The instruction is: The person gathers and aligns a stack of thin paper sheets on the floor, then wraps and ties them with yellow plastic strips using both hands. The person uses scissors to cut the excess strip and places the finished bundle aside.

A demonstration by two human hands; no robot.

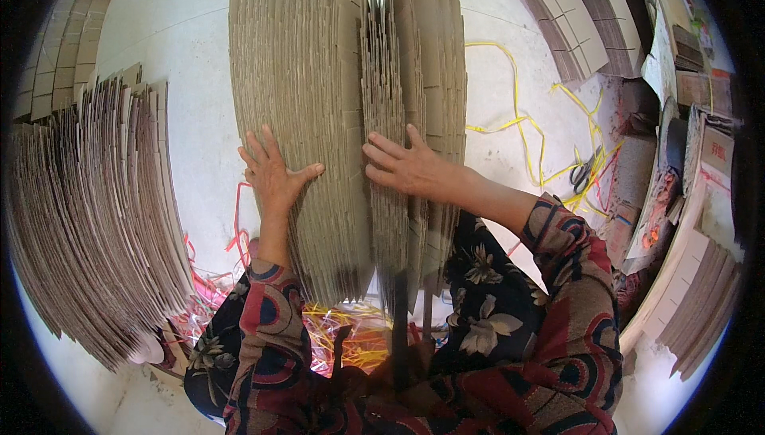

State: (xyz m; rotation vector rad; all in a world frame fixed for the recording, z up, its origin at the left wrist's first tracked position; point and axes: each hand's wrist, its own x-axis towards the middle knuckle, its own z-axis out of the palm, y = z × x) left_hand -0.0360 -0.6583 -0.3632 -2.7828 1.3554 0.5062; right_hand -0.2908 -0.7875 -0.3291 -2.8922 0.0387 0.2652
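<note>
A long row of brown cardboard sheets (299, 76) stands on edge in front of me, packed tightly face to face. A gap splits it from a second group of cardboard sheets (434, 60) on the right, with thinner, uneven sheets (381, 76) between. My left hand (276, 174) lies on the left part of the row, fingers spread and thumb stretched to the right. My right hand (410, 166) reaches across the right group, its fingers extended over the thinner sheets beside the gap. Neither hand is closed around a sheet.
Another big stack of cardboard sheets (96, 220) stands at the left. Yellow straps (518, 108) and black-handled scissors (584, 172) lie on the floor at right. Tangled red and yellow strapping (343, 331) lies below the row. More slotted cardboard bundles (562, 17) sit at the far right.
</note>
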